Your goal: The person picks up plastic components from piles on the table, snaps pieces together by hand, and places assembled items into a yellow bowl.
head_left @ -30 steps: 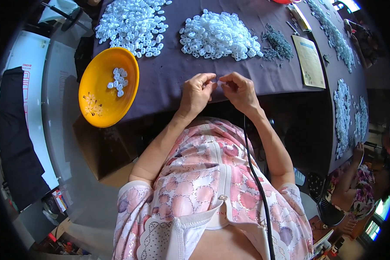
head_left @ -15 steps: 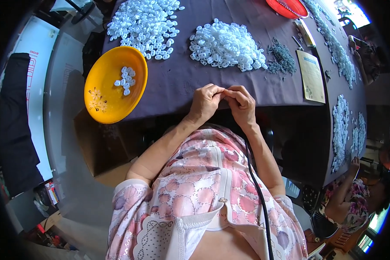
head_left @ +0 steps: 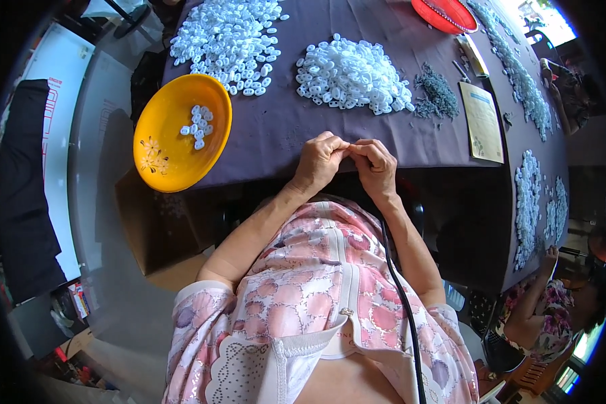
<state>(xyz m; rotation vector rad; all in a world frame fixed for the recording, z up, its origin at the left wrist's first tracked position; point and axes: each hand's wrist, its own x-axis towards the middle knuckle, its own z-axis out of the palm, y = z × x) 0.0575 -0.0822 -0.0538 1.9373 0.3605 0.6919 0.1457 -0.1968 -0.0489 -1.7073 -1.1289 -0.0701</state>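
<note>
My left hand and my right hand meet fingertip to fingertip at the table's near edge. Both are closed in a pinch, and whatever lies between the fingers is too small or hidden to name. Beyond them on the dark tablecloth is a heap of small white oval plastic pieces with holes. Just right of that heap sits a small pile of dark grey bits. To the left, a yellow oval dish with a flower print holds several of the white pieces.
Another white heap spreads at the far left. A beige packet lies on the right, below a red basket. More pieces line the right side, where another person's arm reaches in. An open cardboard box stands beneath the dish.
My hands stay pinched together in nearly the same place, with only slight finger movement. The whole view has shifted a little.
</note>
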